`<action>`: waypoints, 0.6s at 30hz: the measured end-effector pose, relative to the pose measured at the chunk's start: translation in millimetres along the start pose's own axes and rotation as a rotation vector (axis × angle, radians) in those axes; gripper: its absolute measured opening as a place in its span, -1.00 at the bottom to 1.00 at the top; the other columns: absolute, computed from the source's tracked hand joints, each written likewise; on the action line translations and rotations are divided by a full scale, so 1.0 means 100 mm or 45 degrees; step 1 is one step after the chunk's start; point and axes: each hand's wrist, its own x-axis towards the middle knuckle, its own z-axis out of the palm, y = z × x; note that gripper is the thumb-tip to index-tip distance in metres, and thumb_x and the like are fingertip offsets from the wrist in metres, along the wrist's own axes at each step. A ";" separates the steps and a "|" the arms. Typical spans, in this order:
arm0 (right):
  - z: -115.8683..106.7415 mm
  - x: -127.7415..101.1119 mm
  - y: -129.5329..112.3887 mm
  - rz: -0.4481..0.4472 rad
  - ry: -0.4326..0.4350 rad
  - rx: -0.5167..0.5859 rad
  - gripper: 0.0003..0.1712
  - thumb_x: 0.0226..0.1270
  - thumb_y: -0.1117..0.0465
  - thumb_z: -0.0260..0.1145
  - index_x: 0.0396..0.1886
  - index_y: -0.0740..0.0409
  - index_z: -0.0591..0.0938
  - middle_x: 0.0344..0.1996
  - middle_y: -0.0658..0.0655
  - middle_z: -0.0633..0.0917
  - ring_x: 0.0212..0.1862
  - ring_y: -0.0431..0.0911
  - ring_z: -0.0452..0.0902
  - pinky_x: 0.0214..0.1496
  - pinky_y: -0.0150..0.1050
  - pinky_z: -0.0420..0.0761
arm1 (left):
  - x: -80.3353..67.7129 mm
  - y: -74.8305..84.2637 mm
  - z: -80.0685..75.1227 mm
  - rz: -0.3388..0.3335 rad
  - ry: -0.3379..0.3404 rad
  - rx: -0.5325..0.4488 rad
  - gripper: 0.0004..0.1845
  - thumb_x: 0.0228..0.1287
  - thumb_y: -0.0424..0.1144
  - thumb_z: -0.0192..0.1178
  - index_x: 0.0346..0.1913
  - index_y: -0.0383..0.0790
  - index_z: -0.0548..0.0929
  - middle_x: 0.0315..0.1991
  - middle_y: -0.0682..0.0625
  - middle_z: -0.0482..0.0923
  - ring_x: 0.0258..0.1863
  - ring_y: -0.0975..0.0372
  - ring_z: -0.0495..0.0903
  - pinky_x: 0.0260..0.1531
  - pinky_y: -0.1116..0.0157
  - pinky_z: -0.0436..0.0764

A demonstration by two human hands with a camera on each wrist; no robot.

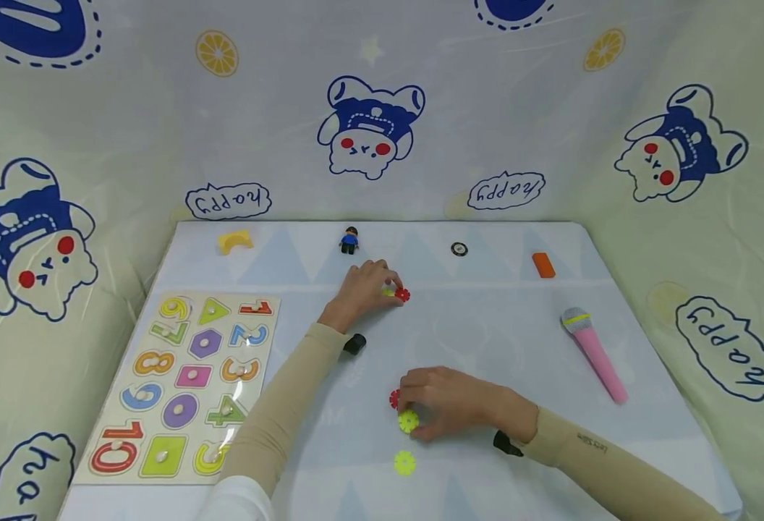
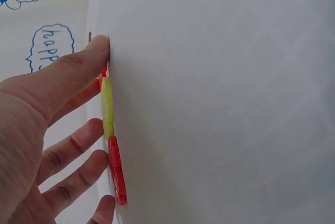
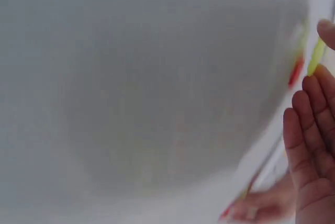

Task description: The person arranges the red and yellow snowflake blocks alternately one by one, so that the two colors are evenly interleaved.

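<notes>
Far out over the table, my left hand [image 1: 367, 284] pinches notched flower-shaped discs between thumb and index finger. A red disc [image 1: 403, 294] shows at its fingertips. In the left wrist view, a yellow-green disc [image 2: 107, 108] and a red disc [image 2: 118, 174] line up edge to edge below the thumb, the other fingers spread behind them. Nearer the front, my right hand [image 1: 450, 399] holds a yellow-green disc [image 1: 409, 421] between thumb and fingertips; the right wrist view shows this disc [image 3: 316, 57] edge-on. Another red disc [image 1: 394, 399] lies beside its fingers, partly hidden.
One yellow-green disc [image 1: 404, 463] lies in front of the right hand. A number-and-shape puzzle board [image 1: 271, 318] occupies the left side. Along the back stand a yellow arched block [image 1: 235, 242], toy figure [image 1: 349, 241], black round piece [image 1: 459, 249] and orange block [image 1: 543, 265]. A pink microphone [image 1: 598, 358] lies right.
</notes>
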 end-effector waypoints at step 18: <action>-0.62 0.48 1.28 0.727 0.350 0.090 -0.63 0.36 0.13 0.63 0.04 0.24 0.80 -0.08 0.15 0.79 0.00 0.02 0.73 0.23 -0.04 0.73 | 0.00 0.00 0.01 -0.030 -0.004 -0.055 -0.67 0.40 0.12 0.50 0.10 0.09 0.87 0.05 0.00 0.65 0.08 0.07 0.58 0.11 0.01 0.55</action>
